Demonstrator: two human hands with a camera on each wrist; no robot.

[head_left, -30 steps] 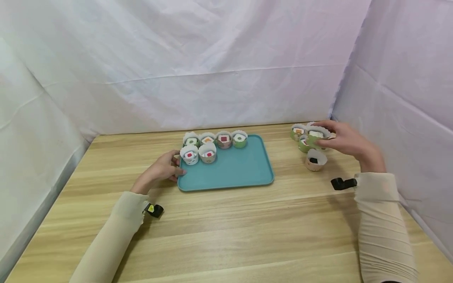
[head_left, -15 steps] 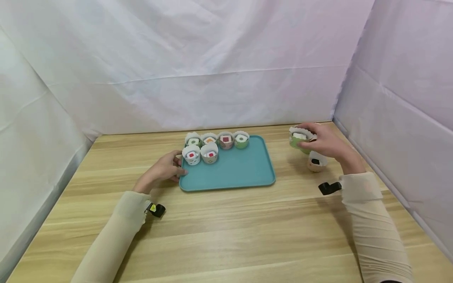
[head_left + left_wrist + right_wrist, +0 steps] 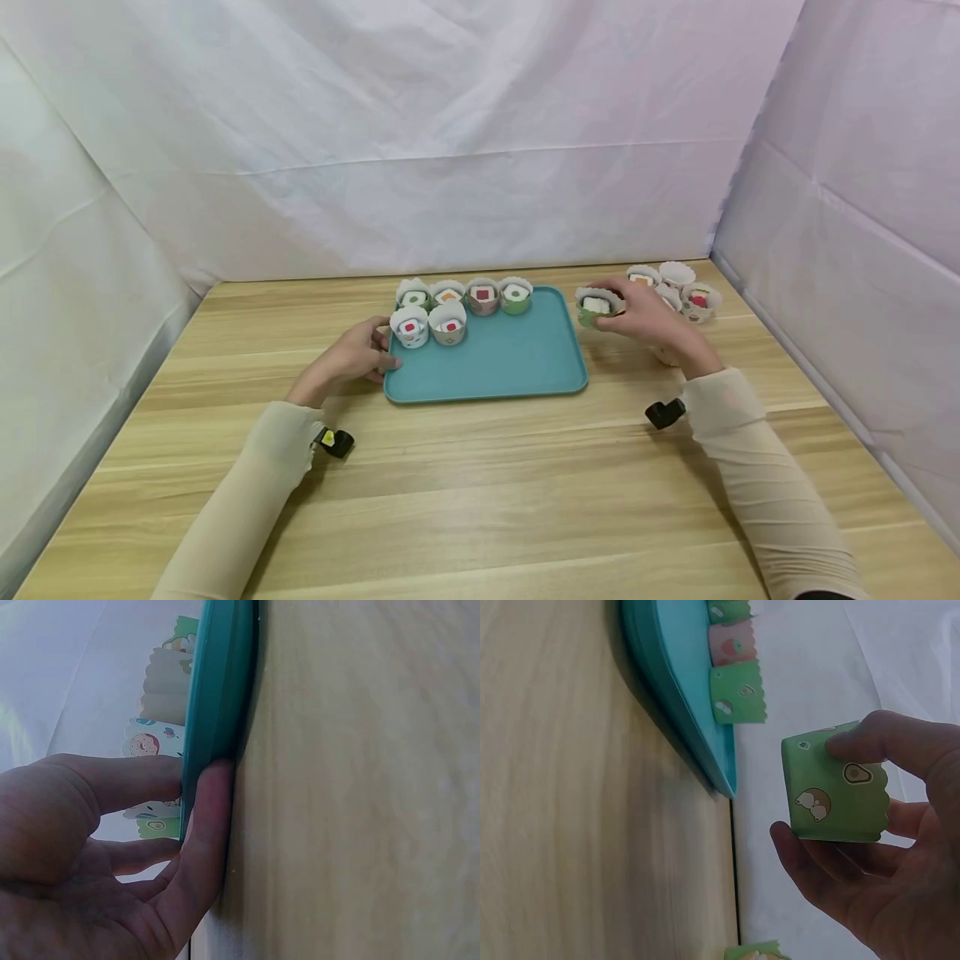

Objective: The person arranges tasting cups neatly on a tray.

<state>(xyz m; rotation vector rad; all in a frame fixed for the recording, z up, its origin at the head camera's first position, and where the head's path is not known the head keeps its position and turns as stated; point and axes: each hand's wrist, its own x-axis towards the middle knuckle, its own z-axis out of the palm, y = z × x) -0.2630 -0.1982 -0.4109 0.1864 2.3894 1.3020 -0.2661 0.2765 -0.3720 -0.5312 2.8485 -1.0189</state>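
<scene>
In the head view my right hand (image 3: 643,315) grips a green paper baking cup (image 3: 591,307) holding a white block, just right of the blue tray (image 3: 517,358). The right wrist view shows the same baking cup (image 3: 836,784) pinched between thumb and fingers, lifted off the table, with avocado prints on its side. My left hand (image 3: 352,352) holds the tray's left rim; in the left wrist view its digits close on both sides of that rim (image 3: 217,697). On the tray stand several filled paper cups, four-cornered pieces inside some, such as the pink cup (image 3: 483,297).
Several more paper cups stand at the back right, among them one with a red piece (image 3: 699,302) and one with an orange-topped piece (image 3: 642,277). My right hand partly hides this group. White cloth (image 3: 450,150) hangs behind and at both sides of the wooden table (image 3: 480,483).
My right hand has taken the green baking cup out of the right-hand group and carried it left toward the tray. The left hand keeps its hold on the rim.
</scene>
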